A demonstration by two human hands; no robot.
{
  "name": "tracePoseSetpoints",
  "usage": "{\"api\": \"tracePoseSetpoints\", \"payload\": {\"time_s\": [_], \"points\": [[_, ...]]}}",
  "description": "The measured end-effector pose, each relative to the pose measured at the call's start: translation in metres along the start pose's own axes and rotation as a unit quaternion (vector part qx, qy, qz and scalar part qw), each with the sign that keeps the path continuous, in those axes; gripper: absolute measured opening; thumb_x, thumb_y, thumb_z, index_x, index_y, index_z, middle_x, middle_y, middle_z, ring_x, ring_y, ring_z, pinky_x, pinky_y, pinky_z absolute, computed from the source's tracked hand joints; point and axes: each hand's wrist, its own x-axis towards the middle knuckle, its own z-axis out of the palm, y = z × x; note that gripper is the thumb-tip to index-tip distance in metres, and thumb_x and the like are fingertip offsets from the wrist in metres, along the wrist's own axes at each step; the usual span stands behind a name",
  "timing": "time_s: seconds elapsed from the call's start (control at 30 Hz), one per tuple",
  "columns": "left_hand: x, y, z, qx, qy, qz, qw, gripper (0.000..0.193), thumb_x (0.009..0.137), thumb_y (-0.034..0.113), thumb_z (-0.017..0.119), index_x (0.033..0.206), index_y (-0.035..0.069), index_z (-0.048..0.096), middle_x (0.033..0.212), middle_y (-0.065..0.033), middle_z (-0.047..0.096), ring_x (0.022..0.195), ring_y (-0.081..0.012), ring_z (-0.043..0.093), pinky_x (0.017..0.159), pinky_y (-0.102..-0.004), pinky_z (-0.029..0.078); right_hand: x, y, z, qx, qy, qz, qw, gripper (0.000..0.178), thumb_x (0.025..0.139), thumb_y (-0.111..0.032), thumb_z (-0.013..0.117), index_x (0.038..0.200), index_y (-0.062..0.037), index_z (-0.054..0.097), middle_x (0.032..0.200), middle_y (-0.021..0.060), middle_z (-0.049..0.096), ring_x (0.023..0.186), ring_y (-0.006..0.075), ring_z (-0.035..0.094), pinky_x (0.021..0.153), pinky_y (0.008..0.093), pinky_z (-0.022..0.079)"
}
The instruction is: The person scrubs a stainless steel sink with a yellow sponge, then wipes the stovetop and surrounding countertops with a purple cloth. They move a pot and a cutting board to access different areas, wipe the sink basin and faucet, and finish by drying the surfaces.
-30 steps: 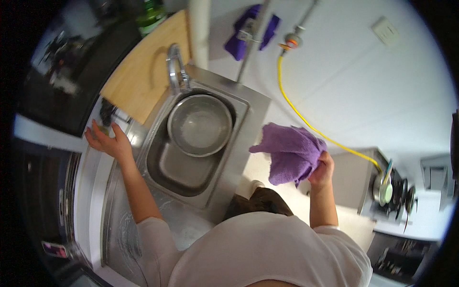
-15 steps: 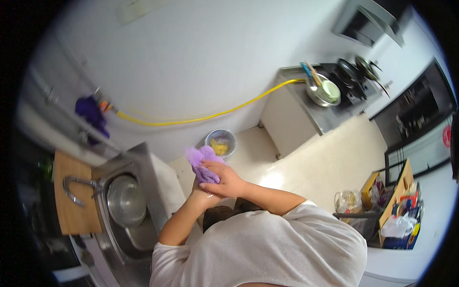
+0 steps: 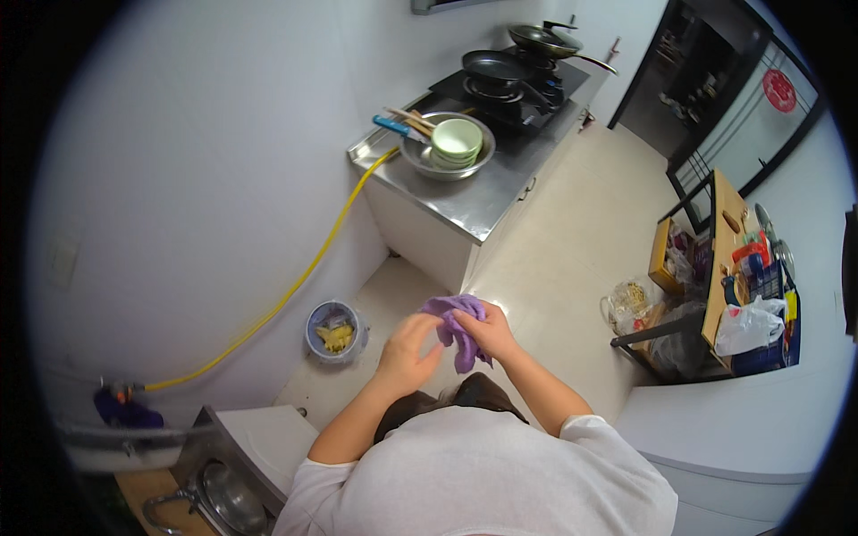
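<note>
A purple cloth [image 3: 463, 335] hangs in loose folds in front of my body, over the floor. My right hand [image 3: 487, 330] grips its upper right side, with the thumb pressed on top of the fabric. At the cloth's left edge is my left hand [image 3: 411, 355], slightly blurred. Its fingers are bent and its thumb stands apart from them, the fingertips touching or very near the fabric.
A bin [image 3: 336, 331] with yellow scraps stands left of my hands. Ahead, a steel counter [image 3: 483, 207] holds a metal bowl [image 3: 420, 165] and pans. The sink [image 3: 234, 496] is at lower left, a loaded shelf [image 3: 722, 259] at right. A yellow hose [image 3: 308, 272] runs along the wall.
My view has turned to the right, toward the stove counter. My hands, earlier pressed together around the bunched cloth, have come apart; the cloth now hangs from my right hand.
</note>
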Motion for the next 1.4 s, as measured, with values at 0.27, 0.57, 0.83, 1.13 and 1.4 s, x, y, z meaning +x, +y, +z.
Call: {"api": "tracePoseSetpoints", "payload": {"time_s": [0.27, 0.57, 0.83, 1.13, 1.4], "points": [[0.114, -0.071, 0.047, -0.024, -0.021, 0.035, 0.999, 0.040, 0.062, 0.010, 0.075, 0.098, 0.004, 0.060, 0.117, -0.0141, 0.049, 0.109, -0.0267, 0.046, 0.089, -0.0353, 0.040, 0.039, -0.037, -0.058, 0.030, -0.007, -0.010, 0.999, 0.031, 0.083, -0.020, 0.059, 0.105, 0.0024, 0.058, 0.092, 0.0043, 0.061, 0.084, 0.0099, 0.055, 0.077, 0.0244, 0.045], [0.246, -0.070, 0.017, -0.172, -0.202, -0.078, 0.961, 0.032, 0.065, 0.022, 0.075, 0.080, 0.002, 0.055, 0.072, -0.0094, 0.058, 0.066, -0.0136, 0.053, 0.063, -0.0286, 0.044, 0.072, -0.099, -0.140, -0.217, 0.162, -0.034, 0.962, 0.018, 0.081, -0.012, 0.057, 0.091, 0.0030, 0.062, 0.085, 0.0065, 0.061, 0.078, 0.0140, 0.056, 0.069, 0.0264, 0.045], [0.329, -0.062, 0.088, -0.181, -0.322, -0.024, 0.929, 0.018, 0.080, 0.019, 0.060, 0.089, 0.003, 0.057, 0.079, -0.0106, 0.057, 0.073, -0.0222, 0.056, 0.065, -0.0310, 0.043, 0.067, -0.116, -0.220, -0.276, 0.283, 0.018, 0.918, 0.013, 0.081, -0.010, 0.057, 0.083, 0.0015, 0.062, 0.077, 0.0058, 0.059, 0.065, 0.0124, 0.055, 0.055, 0.0263, 0.044], [0.440, -0.013, 0.238, -0.058, -0.183, 0.108, 0.976, 0.015, 0.081, 0.015, 0.056, 0.085, 0.001, 0.056, 0.079, -0.0132, 0.057, 0.074, -0.0275, 0.056, 0.065, -0.0337, 0.043, 0.072, -0.147, -0.407, -0.238, 0.258, 0.074, 0.933, 0.018, 0.083, -0.017, 0.058, 0.077, -0.0003, 0.060, 0.062, 0.0013, 0.055, 0.057, 0.0087, 0.049, 0.050, 0.0251, 0.041], [0.525, 0.060, 0.331, -0.166, -0.128, -0.069, 0.975, 0.014, 0.084, 0.014, 0.055, 0.088, 0.001, 0.051, 0.069, -0.0125, 0.055, 0.064, -0.0184, 0.054, 0.059, -0.0301, 0.043, 0.074, -0.185, -0.543, -0.292, 0.132, 0.134, 0.938, 0.029, 0.076, -0.027, 0.065, 0.080, 0.0015, 0.061, 0.065, 0.0045, 0.058, 0.062, 0.0097, 0.052, 0.058, 0.0260, 0.045]]}}
